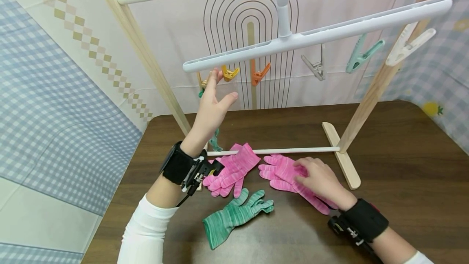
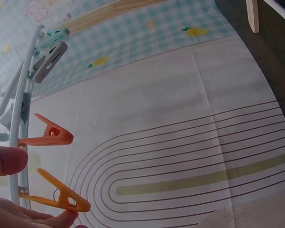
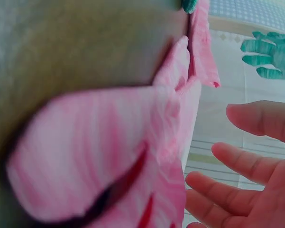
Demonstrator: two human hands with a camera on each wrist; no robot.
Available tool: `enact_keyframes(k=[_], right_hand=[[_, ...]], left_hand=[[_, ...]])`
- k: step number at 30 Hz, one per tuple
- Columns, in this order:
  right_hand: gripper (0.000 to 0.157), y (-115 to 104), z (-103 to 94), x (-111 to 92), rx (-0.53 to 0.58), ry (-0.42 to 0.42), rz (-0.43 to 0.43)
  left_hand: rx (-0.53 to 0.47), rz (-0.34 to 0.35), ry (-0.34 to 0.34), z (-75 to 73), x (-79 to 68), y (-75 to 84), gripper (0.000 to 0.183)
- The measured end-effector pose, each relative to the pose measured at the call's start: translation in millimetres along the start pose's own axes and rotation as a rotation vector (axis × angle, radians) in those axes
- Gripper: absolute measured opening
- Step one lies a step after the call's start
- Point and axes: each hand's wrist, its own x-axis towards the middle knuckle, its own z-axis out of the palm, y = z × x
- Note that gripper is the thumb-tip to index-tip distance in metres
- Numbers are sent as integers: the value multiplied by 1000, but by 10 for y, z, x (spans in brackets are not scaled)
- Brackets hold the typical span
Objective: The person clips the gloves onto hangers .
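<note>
My left hand (image 1: 211,107) is raised at the left end of a white hanger (image 1: 253,49), fingers extended beside a yellow clip (image 1: 230,74). In the left wrist view a fingertip meets the lower end of that yellow clip (image 2: 66,199). Low over the table, my right hand (image 1: 322,178) is at a pink glove (image 1: 283,170); the right wrist view shows its fingers spread and apart from the pink fabric (image 3: 99,147). More pink gloves (image 1: 234,170) lie to the left, with a green glove (image 1: 234,217) in front. Another green glove (image 3: 272,54) hangs, mostly hidden by my left arm.
The hanger also bears an orange clip (image 1: 259,73), a grey clip (image 1: 316,66), a teal clip (image 1: 362,55) and a white clip (image 1: 408,46). A wooden rack frame (image 1: 150,60) stands on the brown table (image 1: 293,231), its white lower bar (image 1: 300,150) crossing behind the gloves.
</note>
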Motion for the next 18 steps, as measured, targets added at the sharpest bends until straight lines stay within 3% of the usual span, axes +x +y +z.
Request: enact_keyframes(k=[18], right_hand=[[30, 162, -168, -4, 22, -64, 95]], left_hand=[[1, 14, 1, -11, 16, -15, 72]])
